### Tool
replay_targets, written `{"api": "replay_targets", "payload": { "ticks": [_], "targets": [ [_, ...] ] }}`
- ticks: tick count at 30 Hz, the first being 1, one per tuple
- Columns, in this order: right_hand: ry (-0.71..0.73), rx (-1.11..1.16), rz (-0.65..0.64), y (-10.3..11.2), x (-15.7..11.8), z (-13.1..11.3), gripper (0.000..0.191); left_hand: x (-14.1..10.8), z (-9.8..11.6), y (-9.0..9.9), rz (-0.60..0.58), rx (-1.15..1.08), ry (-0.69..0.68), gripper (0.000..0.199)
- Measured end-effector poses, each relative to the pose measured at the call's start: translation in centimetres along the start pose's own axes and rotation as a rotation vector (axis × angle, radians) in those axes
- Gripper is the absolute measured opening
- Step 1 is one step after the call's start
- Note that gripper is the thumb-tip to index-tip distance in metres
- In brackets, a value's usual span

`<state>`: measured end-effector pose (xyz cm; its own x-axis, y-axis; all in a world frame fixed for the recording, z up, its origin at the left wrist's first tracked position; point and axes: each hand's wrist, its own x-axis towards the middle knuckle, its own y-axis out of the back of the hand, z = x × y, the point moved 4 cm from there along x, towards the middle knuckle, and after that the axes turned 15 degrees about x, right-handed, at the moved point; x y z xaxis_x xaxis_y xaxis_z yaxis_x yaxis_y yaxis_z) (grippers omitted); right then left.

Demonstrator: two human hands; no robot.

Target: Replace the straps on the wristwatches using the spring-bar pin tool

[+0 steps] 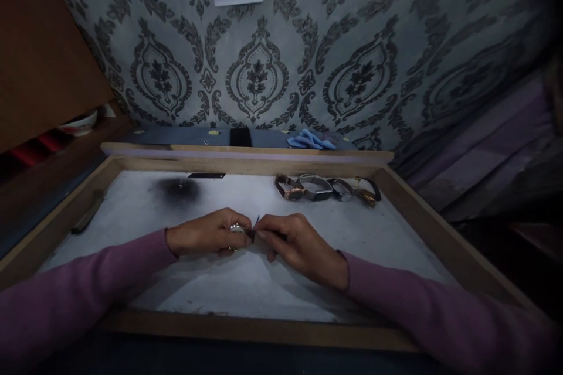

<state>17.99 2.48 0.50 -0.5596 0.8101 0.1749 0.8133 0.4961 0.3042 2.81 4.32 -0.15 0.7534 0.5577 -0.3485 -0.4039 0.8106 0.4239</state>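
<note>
My left hand (215,233) is closed around a wristwatch (237,227), whose round shiny case shows between thumb and fingers. A ring-like gold glint sits just under the case; I cannot tell what it is. Close beside it, my right hand (292,240) pinches at a short dark piece by the watch's edge. A thin dark sliver (257,219) sticks up between the fingertips of both hands. Whether the right fingers grip the strap or a small tool is hidden. Both hands are over the middle of a white-lined wooden tray (246,327).
Several watches (317,187) stand in a row at the tray's back right. A flat dark strip (206,176) lies at the back, near a black smudge (180,190). A long tool (88,214) rests by the left wall. Behind the tray are a blue cloth (312,139) and a black object (240,137).
</note>
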Motion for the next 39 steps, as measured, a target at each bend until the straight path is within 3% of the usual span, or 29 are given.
{"api": "replay_targets", "payload": {
  "ticks": [39],
  "targets": [
    [-0.038,0.108,0.041,0.28,0.18,0.13,0.016,0.0,0.46,0.24,0.027,-0.042,0.04,0.014]
  ]
}}
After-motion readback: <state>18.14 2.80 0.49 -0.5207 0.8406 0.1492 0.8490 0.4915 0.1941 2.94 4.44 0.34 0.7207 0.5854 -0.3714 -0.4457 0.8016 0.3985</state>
